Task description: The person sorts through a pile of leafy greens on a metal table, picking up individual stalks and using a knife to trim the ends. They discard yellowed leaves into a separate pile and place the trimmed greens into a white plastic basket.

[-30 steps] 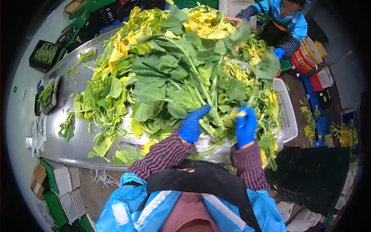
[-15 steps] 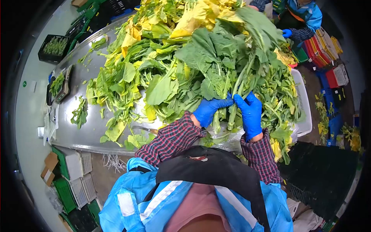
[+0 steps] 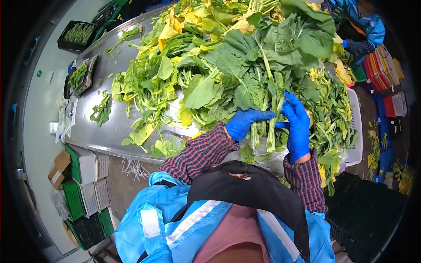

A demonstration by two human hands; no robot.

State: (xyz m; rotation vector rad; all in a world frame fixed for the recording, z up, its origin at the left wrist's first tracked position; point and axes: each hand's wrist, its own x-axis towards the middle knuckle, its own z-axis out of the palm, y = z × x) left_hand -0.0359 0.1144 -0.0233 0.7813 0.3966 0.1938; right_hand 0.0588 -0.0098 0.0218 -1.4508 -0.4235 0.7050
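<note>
Both of my hands wear blue gloves and work at the near edge of a heap of leafy greens. My left hand (image 3: 246, 124) is closed round the lower stems of some leafy green stalks (image 3: 272, 131), whose broad leaves point away from me. On the other side of the same stalks, my right hand (image 3: 299, 125) has its thumb and forefinger bent against a stem. Its exact grip is partly hidden by leaves. Large green leaves (image 3: 237, 55) and yellowed leaves (image 3: 171, 30) pile up beyond. A knife with a wooden handle (image 3: 186, 137) lies left of my left forearm.
The metal table (image 3: 118, 142) carries a scale (image 3: 86, 76) with greens on it and a loose sprig (image 3: 101, 109). At right stands a white basket (image 3: 356, 127). Crates (image 3: 72, 199) are stacked at lower left. A co-worker in a blue garment (image 3: 372, 28) is at upper right.
The view has shifted, so the table sits further right and higher. My right forefinger has moved up along the stalks, and its thumb and finger are further apart. My left hand keeps its hold.
</note>
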